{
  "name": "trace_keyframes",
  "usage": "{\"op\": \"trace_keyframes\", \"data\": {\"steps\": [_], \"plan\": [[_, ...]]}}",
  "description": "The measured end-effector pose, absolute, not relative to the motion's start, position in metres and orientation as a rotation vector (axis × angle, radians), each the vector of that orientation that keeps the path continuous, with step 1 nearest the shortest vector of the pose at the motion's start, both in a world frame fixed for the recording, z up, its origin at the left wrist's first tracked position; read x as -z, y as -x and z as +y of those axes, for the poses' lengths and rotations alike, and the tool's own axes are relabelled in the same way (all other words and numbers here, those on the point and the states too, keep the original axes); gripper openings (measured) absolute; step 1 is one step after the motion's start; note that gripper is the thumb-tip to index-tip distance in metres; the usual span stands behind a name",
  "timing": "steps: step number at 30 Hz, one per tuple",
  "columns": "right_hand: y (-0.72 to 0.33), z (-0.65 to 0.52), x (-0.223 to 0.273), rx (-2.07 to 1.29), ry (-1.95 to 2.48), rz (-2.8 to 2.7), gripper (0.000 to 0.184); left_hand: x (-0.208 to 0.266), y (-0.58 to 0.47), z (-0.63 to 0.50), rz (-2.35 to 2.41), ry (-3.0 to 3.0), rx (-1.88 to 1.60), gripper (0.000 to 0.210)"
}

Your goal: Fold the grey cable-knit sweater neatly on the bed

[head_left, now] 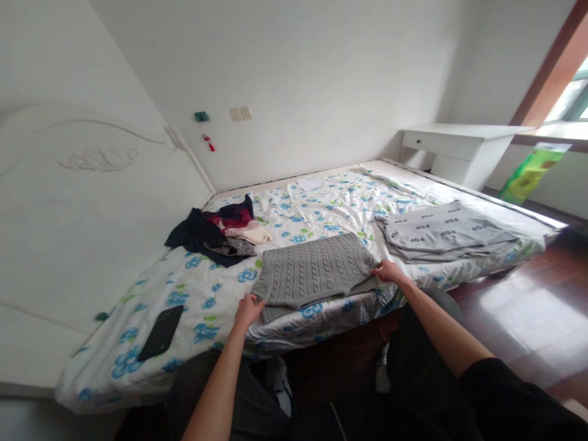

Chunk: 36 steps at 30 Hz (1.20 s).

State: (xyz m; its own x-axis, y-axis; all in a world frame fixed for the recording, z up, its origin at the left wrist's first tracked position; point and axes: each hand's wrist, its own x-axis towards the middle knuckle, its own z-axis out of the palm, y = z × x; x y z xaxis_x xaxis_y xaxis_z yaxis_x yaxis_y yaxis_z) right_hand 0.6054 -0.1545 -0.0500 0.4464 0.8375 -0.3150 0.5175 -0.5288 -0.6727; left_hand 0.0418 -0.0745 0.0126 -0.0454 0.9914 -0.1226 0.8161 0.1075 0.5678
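A grey cable-knit sweater vest (316, 269) lies folded over near the front edge of the bed. My left hand (249, 309) pinches its left edge, thumb and fingers closed on the knit. At the opposite edge, my right hand (387, 271) grips the vest's right side the same way. Between the hands the knit lies fairly flat, with ribbed trim along the side nearest me. Parts of the fingertips are hidden by the fabric.
Dark, red and cream clothes (220, 229) lie heaped at the left. A black phone (162, 332) rests nearer me. Grey fabric printed "POP" (441, 229) is stacked at the right. Beyond the flowered sheet (294, 214) stands a white desk (459, 144); the headboard (92, 214) rises at the left.
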Motion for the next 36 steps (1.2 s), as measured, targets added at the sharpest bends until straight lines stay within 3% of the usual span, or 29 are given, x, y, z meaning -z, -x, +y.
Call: {"op": "trace_keyframes", "data": {"steps": [3, 7, 9, 13, 18, 26, 32, 36], "plan": [[-0.588, -0.161, 0.049, -0.564, 2.132, -1.255, 0.031, -0.008, -0.055, -0.086, 1.957, -2.074, -0.674, 0.025], [-0.559, -0.166, 0.050, -0.494, 1.893, -1.597, 0.024, 0.007, -0.082, -0.105, 1.460, -2.366, -0.566, 0.014], [-0.547, -0.169, 0.050, -0.572, 1.738, -1.769, 0.025, 0.015, -0.091, -0.110, 1.311, -2.396, -0.474, 0.021], [-0.534, -0.173, 0.052, -0.686, 1.571, -1.969, 0.048, 0.025, -0.091, -0.111, 1.272, -2.392, -0.398, 0.044], [-0.531, -0.171, 0.049, -0.652, 1.626, -2.083, 0.053, 0.026, -0.091, -0.108, 1.376, -2.451, -0.321, 0.048], [-0.494, -0.168, 0.037, -0.380, 1.802, -2.285, 0.041, 0.018, -0.108, -0.108, 1.448, -2.522, -0.230, 0.039], [-0.507, -0.165, 0.025, -0.450, 1.910, -2.175, 0.027, 0.004, -0.101, -0.098, 1.436, -2.473, -0.181, 0.031], [-0.525, -0.164, 0.024, -0.538, 1.929, -2.148, 0.037, 0.001, -0.099, -0.098, 1.310, -2.468, -0.046, 0.029]]}}
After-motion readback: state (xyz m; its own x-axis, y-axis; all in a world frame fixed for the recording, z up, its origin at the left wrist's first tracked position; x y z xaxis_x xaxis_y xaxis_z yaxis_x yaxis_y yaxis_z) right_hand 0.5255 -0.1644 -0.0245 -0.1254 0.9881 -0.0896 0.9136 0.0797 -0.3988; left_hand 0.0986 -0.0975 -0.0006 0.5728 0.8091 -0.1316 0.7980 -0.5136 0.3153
